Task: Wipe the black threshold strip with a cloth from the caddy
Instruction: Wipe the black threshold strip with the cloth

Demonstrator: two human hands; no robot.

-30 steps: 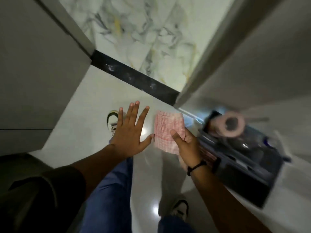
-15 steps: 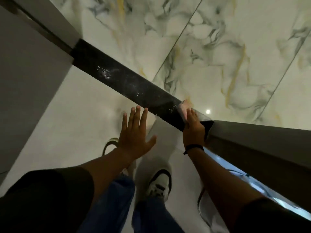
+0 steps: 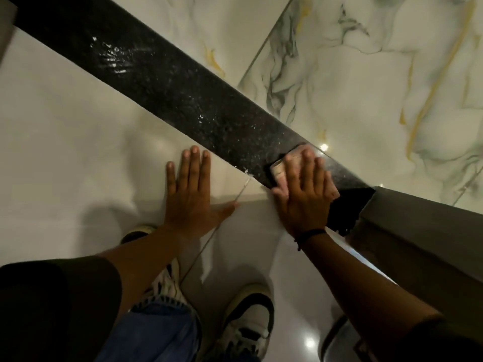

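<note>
At the right end of the speckled black stone threshold strip point(image 3: 170, 84), your right hand point(image 3: 303, 197) presses the folded pink cloth point(image 3: 279, 173) flat, fingers point(image 3: 308, 159) straight; unpinched, it could bunch over the glistening patches point(image 3: 112, 56).

Right hand point(image 3: 303, 194) flat on cloth point(image 3: 278, 171)

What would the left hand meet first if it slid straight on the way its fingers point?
The left hand, flat on the floor tile, would likely meet the near edge of the black threshold strip first; the cloth lies off to its right.
</note>
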